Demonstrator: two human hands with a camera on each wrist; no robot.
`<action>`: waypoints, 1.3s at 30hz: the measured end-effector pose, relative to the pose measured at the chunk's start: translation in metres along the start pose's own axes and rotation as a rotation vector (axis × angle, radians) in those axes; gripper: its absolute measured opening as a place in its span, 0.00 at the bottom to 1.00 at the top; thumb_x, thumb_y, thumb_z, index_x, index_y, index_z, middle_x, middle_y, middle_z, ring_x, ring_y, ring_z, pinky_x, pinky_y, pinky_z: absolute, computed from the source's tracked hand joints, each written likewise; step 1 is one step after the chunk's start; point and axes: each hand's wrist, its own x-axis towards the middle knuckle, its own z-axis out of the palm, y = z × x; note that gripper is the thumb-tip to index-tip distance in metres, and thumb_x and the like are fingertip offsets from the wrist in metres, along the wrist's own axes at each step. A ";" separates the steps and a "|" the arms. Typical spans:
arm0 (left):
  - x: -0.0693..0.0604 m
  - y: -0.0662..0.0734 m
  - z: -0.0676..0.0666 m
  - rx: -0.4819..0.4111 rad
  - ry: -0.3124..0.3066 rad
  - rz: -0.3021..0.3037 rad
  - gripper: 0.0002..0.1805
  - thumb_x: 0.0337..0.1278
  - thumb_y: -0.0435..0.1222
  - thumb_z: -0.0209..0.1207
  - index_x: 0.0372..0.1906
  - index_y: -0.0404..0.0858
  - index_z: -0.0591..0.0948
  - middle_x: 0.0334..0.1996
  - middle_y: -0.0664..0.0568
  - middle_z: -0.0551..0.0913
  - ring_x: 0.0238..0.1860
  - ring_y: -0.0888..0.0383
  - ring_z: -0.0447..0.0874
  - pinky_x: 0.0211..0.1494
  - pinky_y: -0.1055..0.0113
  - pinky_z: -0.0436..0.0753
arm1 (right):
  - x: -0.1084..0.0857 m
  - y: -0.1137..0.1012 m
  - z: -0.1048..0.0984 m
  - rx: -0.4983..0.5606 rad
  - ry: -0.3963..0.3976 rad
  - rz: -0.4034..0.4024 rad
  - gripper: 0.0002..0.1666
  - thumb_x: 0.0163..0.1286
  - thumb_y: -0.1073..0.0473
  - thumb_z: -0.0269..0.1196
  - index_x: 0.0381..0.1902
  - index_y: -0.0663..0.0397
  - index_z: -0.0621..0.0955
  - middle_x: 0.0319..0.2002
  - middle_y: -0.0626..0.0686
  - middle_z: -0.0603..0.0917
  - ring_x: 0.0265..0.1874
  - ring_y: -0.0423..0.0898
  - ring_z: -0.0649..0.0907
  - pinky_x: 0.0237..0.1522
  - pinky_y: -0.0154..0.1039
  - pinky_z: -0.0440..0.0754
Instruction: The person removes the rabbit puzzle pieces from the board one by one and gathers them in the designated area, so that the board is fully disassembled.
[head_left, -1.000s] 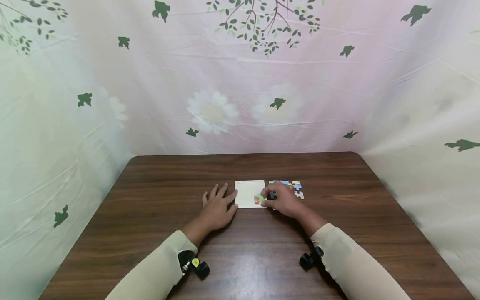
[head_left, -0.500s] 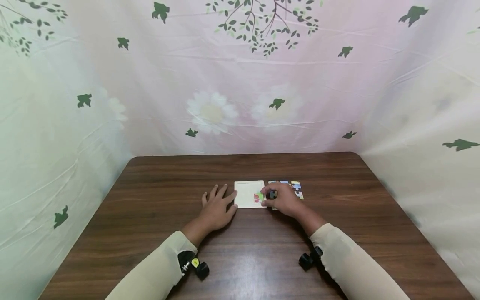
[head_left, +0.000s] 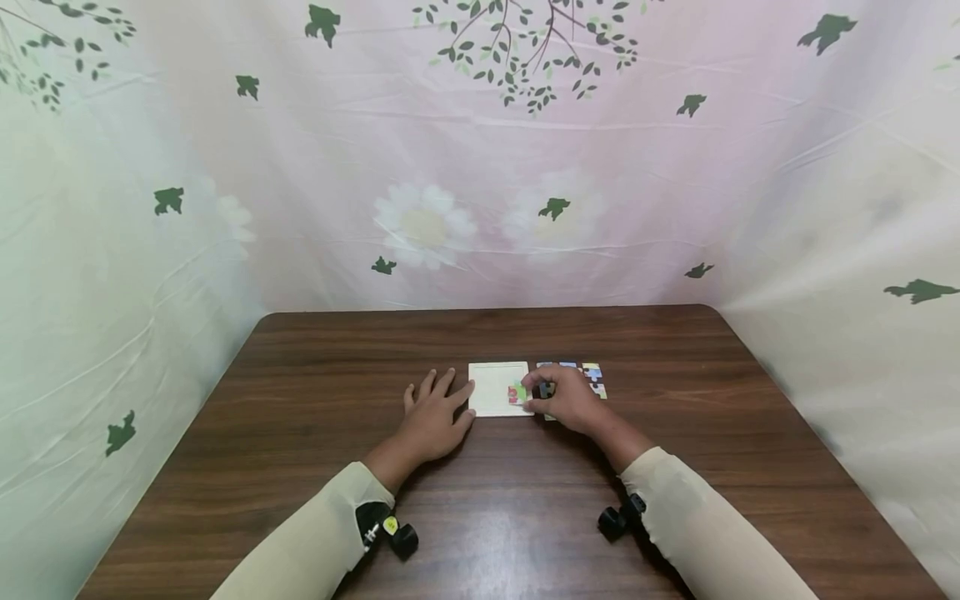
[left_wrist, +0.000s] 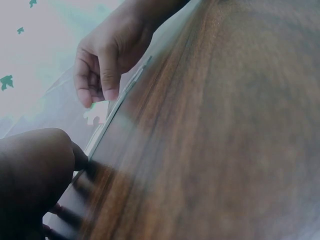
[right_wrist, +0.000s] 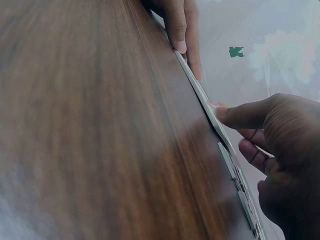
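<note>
A flat white square board [head_left: 487,380] lies on the table in the head view. On its lower right part is a small red and green jigsaw puzzle piece [head_left: 516,393], which my right hand [head_left: 572,402] holds at its right edge between thumb and fingers. From the left wrist view, the piece's knobbed outline [left_wrist: 95,116] shows under those fingertips. My left hand [head_left: 432,421] is spread flat on the table, its thumb and forefinger touching the board's left edge. Part of the piece is hidden by the right hand.
More blue and yellow puzzle pieces [head_left: 593,372] lie right of the board, partly covered by my right hand. The dark wooden table [head_left: 337,358] ends at a patterned cloth backdrop [head_left: 480,275]. Cloth also hangs at both sides.
Both hands stay nearly where they were. The puzzle piece shows at most a very slight shift under my right fingertips.
</note>
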 end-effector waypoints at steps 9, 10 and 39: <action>-0.001 0.001 -0.001 0.000 -0.004 -0.006 0.31 0.85 0.54 0.50 0.84 0.55 0.70 0.89 0.42 0.58 0.89 0.32 0.49 0.83 0.22 0.47 | 0.000 0.000 -0.001 0.011 0.020 0.004 0.14 0.65 0.63 0.81 0.47 0.53 0.92 0.50 0.54 0.91 0.54 0.53 0.87 0.60 0.57 0.85; -0.001 0.001 -0.001 0.000 -0.004 -0.005 0.31 0.85 0.54 0.50 0.84 0.55 0.70 0.89 0.42 0.58 0.89 0.32 0.49 0.83 0.22 0.47 | 0.001 0.001 0.000 0.009 0.022 0.002 0.14 0.64 0.63 0.81 0.47 0.53 0.91 0.49 0.54 0.91 0.53 0.53 0.87 0.59 0.56 0.85; 0.000 0.000 0.002 0.019 -0.001 -0.001 0.31 0.85 0.55 0.50 0.84 0.56 0.70 0.88 0.42 0.59 0.89 0.32 0.50 0.83 0.21 0.48 | -0.008 0.018 -0.012 0.031 0.051 -0.145 0.15 0.69 0.63 0.77 0.52 0.53 0.87 0.61 0.58 0.86 0.64 0.59 0.78 0.63 0.60 0.79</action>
